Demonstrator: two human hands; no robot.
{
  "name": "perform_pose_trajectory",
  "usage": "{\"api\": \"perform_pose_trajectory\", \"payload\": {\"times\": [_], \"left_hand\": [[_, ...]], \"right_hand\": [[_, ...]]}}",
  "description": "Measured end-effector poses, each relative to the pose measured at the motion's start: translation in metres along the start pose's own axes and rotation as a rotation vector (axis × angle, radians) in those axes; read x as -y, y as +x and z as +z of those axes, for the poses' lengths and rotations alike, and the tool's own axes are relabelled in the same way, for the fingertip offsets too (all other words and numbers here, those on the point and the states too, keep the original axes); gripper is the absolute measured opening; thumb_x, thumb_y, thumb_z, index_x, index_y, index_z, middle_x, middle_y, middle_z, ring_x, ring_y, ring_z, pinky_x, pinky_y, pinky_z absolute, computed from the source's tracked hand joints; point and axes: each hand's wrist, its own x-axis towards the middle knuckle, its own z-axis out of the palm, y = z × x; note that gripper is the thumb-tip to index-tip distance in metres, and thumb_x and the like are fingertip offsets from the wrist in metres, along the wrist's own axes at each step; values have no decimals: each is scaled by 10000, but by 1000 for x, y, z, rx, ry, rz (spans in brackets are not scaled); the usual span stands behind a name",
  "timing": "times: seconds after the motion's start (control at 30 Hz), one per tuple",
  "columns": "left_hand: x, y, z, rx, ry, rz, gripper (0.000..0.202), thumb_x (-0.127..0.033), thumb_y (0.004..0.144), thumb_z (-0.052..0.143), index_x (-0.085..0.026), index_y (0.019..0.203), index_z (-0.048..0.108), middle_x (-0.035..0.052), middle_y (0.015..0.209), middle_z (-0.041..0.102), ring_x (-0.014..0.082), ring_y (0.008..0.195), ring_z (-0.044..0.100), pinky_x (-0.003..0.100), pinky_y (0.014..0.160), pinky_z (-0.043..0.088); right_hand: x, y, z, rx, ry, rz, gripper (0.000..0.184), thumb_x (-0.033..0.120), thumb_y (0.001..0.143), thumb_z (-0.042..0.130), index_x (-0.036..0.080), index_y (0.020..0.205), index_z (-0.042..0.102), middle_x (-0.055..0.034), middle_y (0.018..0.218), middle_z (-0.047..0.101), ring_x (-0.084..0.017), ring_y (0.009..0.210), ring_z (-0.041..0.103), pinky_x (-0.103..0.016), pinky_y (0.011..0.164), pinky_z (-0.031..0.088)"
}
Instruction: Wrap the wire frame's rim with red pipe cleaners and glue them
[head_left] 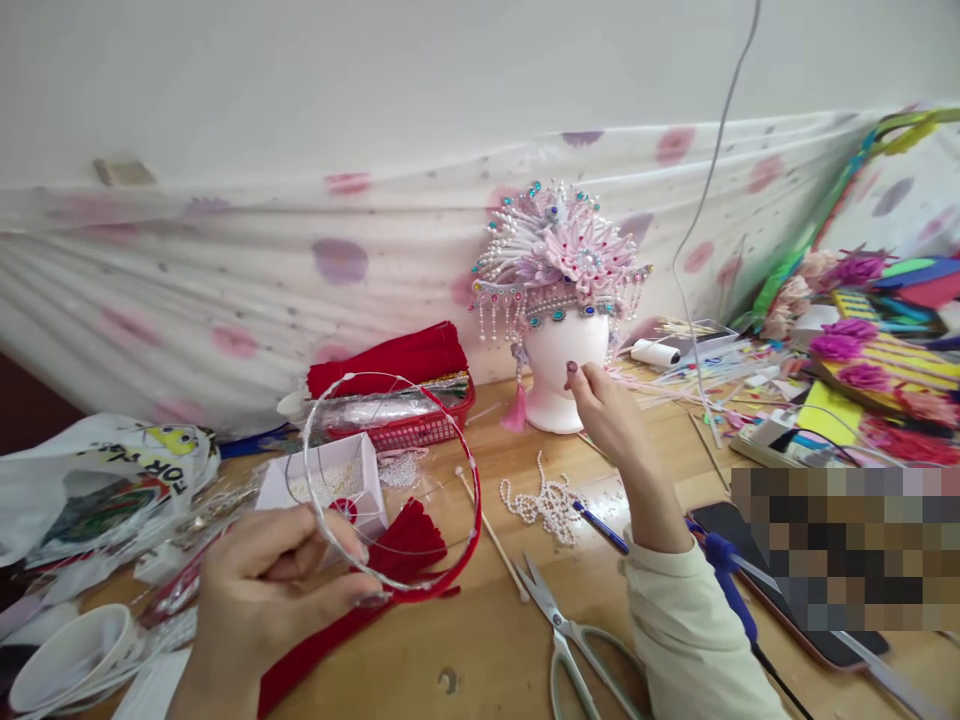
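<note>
My left hand (262, 590) pinches a round wire hoop (306, 440) at its lower left. Red ribbon (474, 500) covers the hoop's right side; the rest shows silvery wire. A red strip (315, 645) trails beneath that hand toward the bottom edge. My right hand (606, 408) reaches forward, fingers curled in, thumb on top; anything between them is hidden. It overlaps the lower part of a white foam head (559, 350), and I cannot tell whether they touch. On the foam head sits a pink beaded headdress (570, 250) with a large flower and tassels.
Scissors (559, 625) lie open at front centre, near a bead string (544, 510) and a blue pen (604, 528). A white box (371, 485) and red basket (435, 430) stand behind the hoop. A glue gun (727, 580) and phone (817, 630) are at right.
</note>
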Motion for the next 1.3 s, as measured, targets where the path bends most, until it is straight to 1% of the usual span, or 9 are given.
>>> {"api": "perform_pose_trajectory", "payload": {"times": [0.1,0.23,0.33,0.47,0.57,0.7,0.83,0.97,1.3], "left_hand": [[3,1,-8,-11,22,4,407,-652,773,744,-263,677,669,-93,479,219,84,415,178,284,420,145],[2,2,-4,67,-47,64,364,-608,770,774,-272,685,664,-96,464,210,85,403,177,288,382,93],[-2,1,7,118,-58,102,358,-588,772,784,-262,678,669,-103,462,229,83,407,177,289,373,103],[-9,-1,21,286,20,174,365,-578,786,776,-239,677,694,-106,434,302,79,379,276,250,364,230],[-18,-4,31,344,51,209,416,-606,821,726,-229,648,690,-105,402,346,80,359,332,232,385,312],[-27,-11,43,387,-8,208,386,-573,818,749,-226,661,685,-96,412,485,86,380,474,218,437,401],[-30,-17,49,453,-49,195,304,-495,789,810,-227,713,686,-73,620,722,113,573,682,224,625,515],[-32,-18,51,453,-64,168,310,-493,784,813,-219,719,683,-69,631,730,118,585,692,231,632,513],[-24,-18,49,389,-21,155,425,-580,862,692,-202,670,673,-32,565,687,108,479,592,232,531,466]], "right_hand": [[5,-1,-1,28,-10,-44,333,521,896,535,226,747,577,-66,730,617,-258,758,546,-344,693,348],[39,-23,-1,73,106,-254,265,483,858,668,225,916,661,-35,838,629,-221,817,544,-334,749,398],[69,-48,12,264,279,-378,224,405,885,707,207,990,688,1,784,587,-159,696,503,-285,637,381],[88,-69,42,464,448,-331,235,293,908,685,191,1119,696,93,589,339,-107,531,322,-256,523,282],[90,-72,55,499,567,-194,313,327,881,704,183,1158,696,102,583,298,-99,521,265,-252,496,247],[92,-71,58,482,603,-105,290,448,843,718,173,932,699,95,579,284,-95,535,261,-244,490,225],[91,-70,62,398,600,-117,413,504,900,592,213,635,464,75,579,271,-95,539,266,-247,489,212],[86,-72,68,362,572,-152,415,420,921,543,224,598,372,61,579,284,-101,551,291,-251,513,238],[84,-68,54,393,481,-305,308,278,933,540,200,637,505,45,582,424,-117,566,384,-261,555,285]]}}
